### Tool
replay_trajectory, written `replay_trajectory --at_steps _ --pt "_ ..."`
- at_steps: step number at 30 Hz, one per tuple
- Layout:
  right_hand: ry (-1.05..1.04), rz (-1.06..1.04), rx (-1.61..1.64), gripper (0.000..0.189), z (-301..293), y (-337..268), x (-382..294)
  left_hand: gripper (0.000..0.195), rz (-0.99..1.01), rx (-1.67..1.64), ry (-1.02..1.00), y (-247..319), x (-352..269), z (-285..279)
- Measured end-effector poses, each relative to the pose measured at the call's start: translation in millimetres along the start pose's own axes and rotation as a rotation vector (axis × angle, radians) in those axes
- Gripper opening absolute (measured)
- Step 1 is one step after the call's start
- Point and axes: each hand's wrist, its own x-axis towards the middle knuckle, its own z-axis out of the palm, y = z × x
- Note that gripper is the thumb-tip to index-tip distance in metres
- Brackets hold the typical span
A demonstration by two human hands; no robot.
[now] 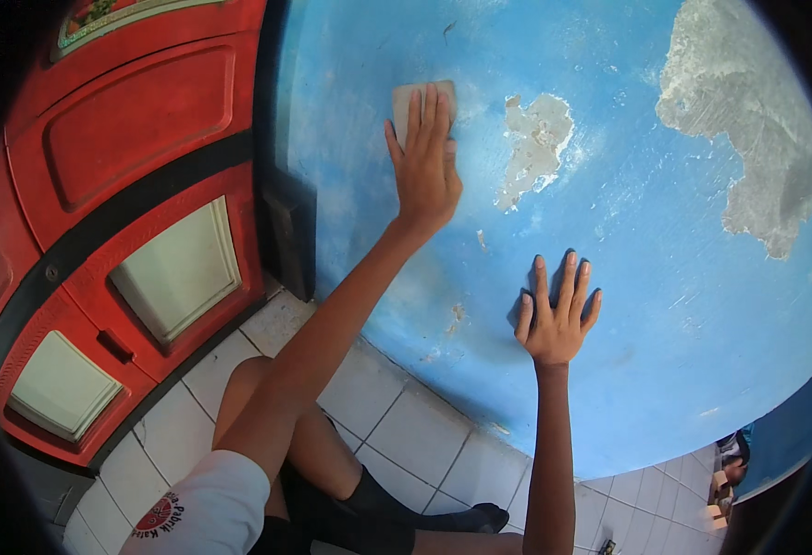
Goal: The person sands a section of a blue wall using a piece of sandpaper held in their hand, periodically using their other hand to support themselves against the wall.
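Observation:
My left hand (426, 173) presses a grey-beige sheet of what looks like sandpaper (401, 104) flat against the blue painted wall (628, 312). Its fingers lie together over the sheet, with the thumb down along the right side. Lower and to the right, my right hand (555, 322) rests on the same wall, fingers spread and nothing in it. Between and above the hands is a patch of bare plaster (537, 142) with ragged white paint edges. A larger grey bare patch (760, 132) spreads at the upper right. Pale scuffed marks surround the sheet.
A red wooden cabinet (138, 125) with black trim and pale panels stands at the left, beside a dark post (291, 236). My bent legs (322, 451) rest on white floor tiles (423, 437). A small dark object (607, 547) lies on the floor at the bottom right.

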Motion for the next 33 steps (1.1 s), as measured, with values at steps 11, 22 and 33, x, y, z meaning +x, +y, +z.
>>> replay_trajectory --at_steps 11,22,33 --pt "0.010 0.016 0.030 0.048 1.0 -0.8 0.0 0.054 0.089 -0.029 0.028 -11.7 6.5 -9.3" --pt "0.005 0.085 0.093 0.048 -2.7 -4.1 -1.2 0.050 0.226 -0.141 -0.137 -19.2 11.0 -22.7" --pt "0.139 0.357 0.109 0.058 -50.2 90.0 70.2 0.052 0.641 -0.038 -0.561 11.3 72.1 -18.1"
